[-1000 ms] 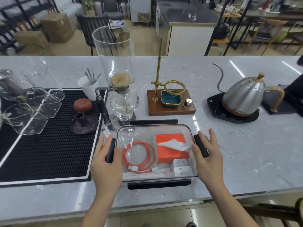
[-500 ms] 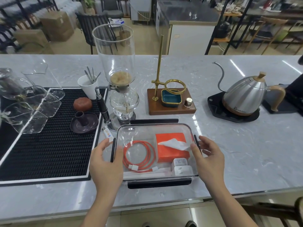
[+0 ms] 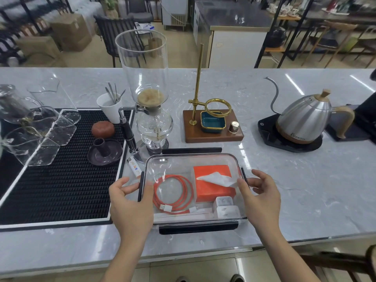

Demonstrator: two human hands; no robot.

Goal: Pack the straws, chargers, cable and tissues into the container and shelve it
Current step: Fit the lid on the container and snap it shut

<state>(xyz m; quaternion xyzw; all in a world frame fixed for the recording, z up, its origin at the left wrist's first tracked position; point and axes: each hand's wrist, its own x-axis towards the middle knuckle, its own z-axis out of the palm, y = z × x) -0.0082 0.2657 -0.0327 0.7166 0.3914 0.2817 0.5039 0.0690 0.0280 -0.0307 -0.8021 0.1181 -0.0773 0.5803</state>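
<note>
Container (image 3: 195, 192) sits on the marble counter (image 3: 305, 190) right in front of you, lid on, already loaded: orange cable (image 3: 173, 194), tissues (image 3: 213, 183), two white chargers (image 3: 224, 208) and the straws (image 3: 183, 215) along the near wall. Packing looks done; shelving is left (the near and far clips may not be shut yet, I cannot tell). Your left hand (image 3: 130, 202) and right hand (image 3: 261, 198) flank its short ends, fingers loosely curved, thumbs on the lid's edges, not yet gripping it firmly.
</note>
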